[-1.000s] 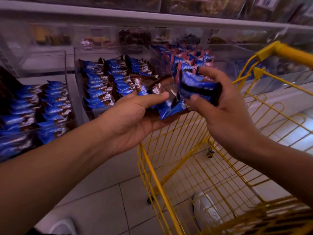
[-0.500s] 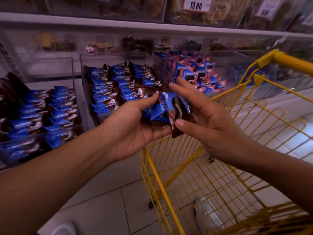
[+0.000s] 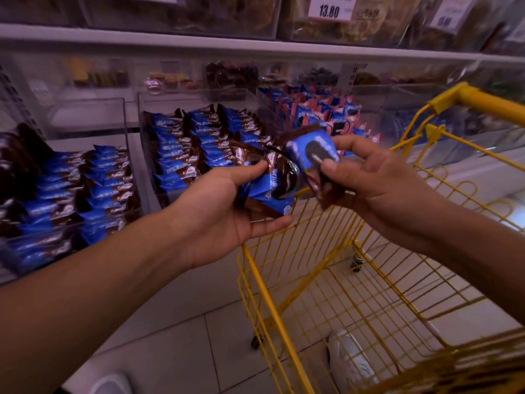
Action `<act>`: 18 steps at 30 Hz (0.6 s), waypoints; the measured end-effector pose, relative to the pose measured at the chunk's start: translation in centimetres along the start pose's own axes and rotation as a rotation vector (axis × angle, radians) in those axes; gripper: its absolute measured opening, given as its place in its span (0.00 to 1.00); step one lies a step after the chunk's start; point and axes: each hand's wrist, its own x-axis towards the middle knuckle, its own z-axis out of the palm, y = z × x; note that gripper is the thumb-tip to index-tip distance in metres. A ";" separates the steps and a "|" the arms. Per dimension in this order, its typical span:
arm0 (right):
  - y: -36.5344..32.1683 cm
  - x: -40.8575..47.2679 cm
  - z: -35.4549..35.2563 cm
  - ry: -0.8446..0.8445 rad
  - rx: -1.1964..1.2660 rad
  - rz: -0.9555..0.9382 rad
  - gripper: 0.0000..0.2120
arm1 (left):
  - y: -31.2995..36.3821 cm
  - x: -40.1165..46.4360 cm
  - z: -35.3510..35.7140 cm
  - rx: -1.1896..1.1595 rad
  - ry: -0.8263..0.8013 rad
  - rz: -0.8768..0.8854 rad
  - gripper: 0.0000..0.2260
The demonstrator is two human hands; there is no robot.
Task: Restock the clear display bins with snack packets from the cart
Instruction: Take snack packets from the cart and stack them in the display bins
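Holding a small stack of blue-and-brown packets (image 3: 264, 191), the left hand (image 3: 224, 211) has its thumb curled over the top and its fingers cupped beneath, above the front rim of the yellow cart (image 3: 369, 280). Just to the right, the right hand (image 3: 366, 177) pinches a single packet (image 3: 312, 150) between thumb and fingers, tilted so its blue face with a dark round biscuit picture shows to the camera. That single packet is just beside the stack; whether they touch cannot be told.

Behind the hands, the middle bin (image 3: 147, 155) holds rows of the same blue-and-brown packets standing on edge. The left bin (image 3: 129, 166) also holds rows of them, packed close together. A further bin (image 3: 262, 93) to the right rear contains blue and pink packets (image 3: 338, 115), partly hidden by the raised packet.

On the upper shelf, a price tag (image 3: 329, 7) reads 13.80. Through the cart's wire floor a white shoe (image 3: 349, 359) shows on the tiled floor (image 3: 184, 336). No packets are visible in the part of the cart that shows.
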 end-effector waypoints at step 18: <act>-1.0 -0.7 -0.9 -0.201 -0.724 -0.337 0.16 | -0.7 -0.3 -0.1 0.564 -0.156 0.164 0.39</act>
